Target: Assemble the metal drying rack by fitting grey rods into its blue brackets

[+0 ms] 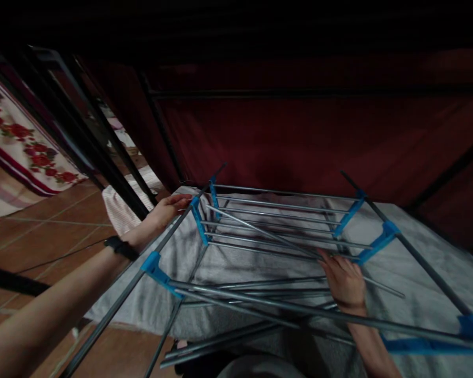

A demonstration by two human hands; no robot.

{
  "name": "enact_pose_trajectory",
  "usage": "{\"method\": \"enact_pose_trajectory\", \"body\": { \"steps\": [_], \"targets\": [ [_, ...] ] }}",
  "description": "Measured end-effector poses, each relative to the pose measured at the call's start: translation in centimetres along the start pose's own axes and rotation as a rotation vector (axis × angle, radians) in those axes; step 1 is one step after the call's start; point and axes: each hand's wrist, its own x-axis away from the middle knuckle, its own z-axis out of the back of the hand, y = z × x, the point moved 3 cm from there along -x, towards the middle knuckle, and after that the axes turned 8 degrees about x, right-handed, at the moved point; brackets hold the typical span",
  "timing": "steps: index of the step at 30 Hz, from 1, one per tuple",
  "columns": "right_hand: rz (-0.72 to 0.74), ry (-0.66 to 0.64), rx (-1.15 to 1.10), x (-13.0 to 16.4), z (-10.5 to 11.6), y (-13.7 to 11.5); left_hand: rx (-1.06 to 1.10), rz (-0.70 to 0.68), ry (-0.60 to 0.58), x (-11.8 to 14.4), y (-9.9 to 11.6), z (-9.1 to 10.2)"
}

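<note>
A rack of thin metal rods and blue plastic brackets stands partly assembled in front of me. My left hand [173,205], wearing a dark wristband [120,248], reaches to the rack's left side. Its fingers are stretched out, with the tips at the upper left blue bracket [199,220]; whether they press on it I cannot tell. My right hand [345,281] is closed around a loose metal rod [256,228], which slants across the rack from upper left to lower right. Other rods span between the left brackets and the right blue bracket [378,242].
Several loose rods [220,344] lie near my lap on a grey cloth [421,299]. Dark red fabric [279,142] hangs behind the rack. Black metal posts [98,152] stand at left, beside a floral blanket [27,147] and brown floor tiles [67,220].
</note>
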Motion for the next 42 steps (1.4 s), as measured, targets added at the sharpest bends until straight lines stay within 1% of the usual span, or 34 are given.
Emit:
{"method": "enact_pose_trajectory", "body": {
  "steps": [4, 8, 10, 12, 19, 24, 30, 42],
  "targets": [
    [0.054, -0.006, 0.014, -2.4, 0.7, -1.9, 0.029, 0.068, -0.006, -0.6, 0.1, -0.9],
    [0.068, -0.012, 0.025, -3.4, 0.8, -2.7, 0.106, 0.095, -0.076, -0.9, -0.4, -1.6],
    [0.064, -0.008, 0.035, -3.7, 0.9, -2.8, 0.113, 0.101, -0.079, -1.1, -0.7, -1.8],
    [0.066, -0.002, 0.044, -3.8, 0.9, -2.8, 0.114, 0.114, -0.058, -1.3, -1.0, -1.7],
    [0.088, -0.006, 0.037, -4.5, 0.6, -2.3, 0.096, 0.114, -0.033, -1.6, -1.1, -1.6],
    [0.109, 0.011, 0.066, -4.7, 0.5, -2.0, 0.146, 0.140, -0.056, -1.7, -1.1, -1.7],
    [0.097, 0.046, 0.009, -4.9, 0.7, -2.0, 0.118, 0.154, -0.044, -2.1, -1.1, -1.6],
    [0.106, 0.044, 0.033, -5.1, 0.9, -2.0, 0.146, 0.169, -0.034, -1.2, -0.7, -2.0]
  ]
}}
